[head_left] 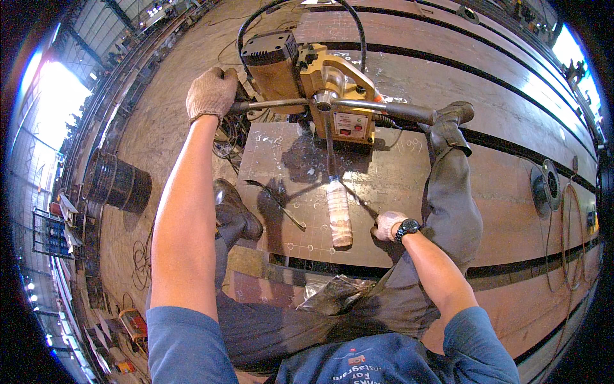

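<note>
A yellow and dark magnetic drill [345, 80] stands on a steel plate [275, 150] between my legs. Three lever arms spread from its hub. My gloved left hand [211, 95] is closed around the end of the left feed lever [272, 104]. The lever pointing toward me has a grip wrapped in pale, stained tape [339, 214], with no hand on it. My right hand [387, 226], gloved and wearing a black watch, is closed on a thin dark rod [359, 200] that slants up toward the drill. The rod's far end passes near the taped lever; the drill bit is hidden.
A curved dark strip [278, 203] lies on the plate by my left boot [238, 208]. A crumpled plastic bag [336, 294] rests in front of me. To the left stands a black bucket [118, 181]; at right are a spool [545, 185] and loose cable. Dark gaps separate the plates.
</note>
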Available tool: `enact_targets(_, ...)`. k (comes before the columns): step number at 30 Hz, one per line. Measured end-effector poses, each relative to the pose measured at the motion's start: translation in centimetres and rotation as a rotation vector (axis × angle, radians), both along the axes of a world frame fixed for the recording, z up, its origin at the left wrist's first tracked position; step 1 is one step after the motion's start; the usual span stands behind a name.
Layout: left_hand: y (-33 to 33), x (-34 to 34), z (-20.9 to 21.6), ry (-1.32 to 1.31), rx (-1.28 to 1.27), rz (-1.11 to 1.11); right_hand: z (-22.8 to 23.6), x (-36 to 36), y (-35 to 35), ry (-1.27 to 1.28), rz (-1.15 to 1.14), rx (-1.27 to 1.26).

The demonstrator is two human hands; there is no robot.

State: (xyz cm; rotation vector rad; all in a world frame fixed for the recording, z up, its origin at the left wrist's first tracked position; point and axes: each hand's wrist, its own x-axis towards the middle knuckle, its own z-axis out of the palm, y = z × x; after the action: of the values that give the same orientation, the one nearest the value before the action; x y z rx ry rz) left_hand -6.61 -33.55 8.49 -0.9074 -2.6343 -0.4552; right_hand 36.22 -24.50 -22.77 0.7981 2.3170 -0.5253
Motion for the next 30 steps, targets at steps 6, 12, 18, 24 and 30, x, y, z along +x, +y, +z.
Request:
enact_targets(6,0.0,0.0,0.0,-0.016,0.005,-0.011,-0.3,-0.1,0.1,-0.025,0.016,-0.002)
enact_targets(12,0.1,-0.1,0.0,-0.029,0.002,0.000,-0.4,0.0,0.1,-0.030,0.059,0.012)
enact_targets(18,-0.4,0.3,0.1,-0.053,0.004,0.034,1.2,-0.3,-0.3,-0.053,0.044,-0.011)
enact_targets(24,0.2,0.9,-1.0,-0.187,0.465,0.081,-0.1,0.7,0.5,-0.048,0.034,-0.007)
enact_targets(30,-2.1,0.1,-5.2,-1.372,1.858,-0.271,3.9,-0.1,2.3,0.357,-0.365,0.127)
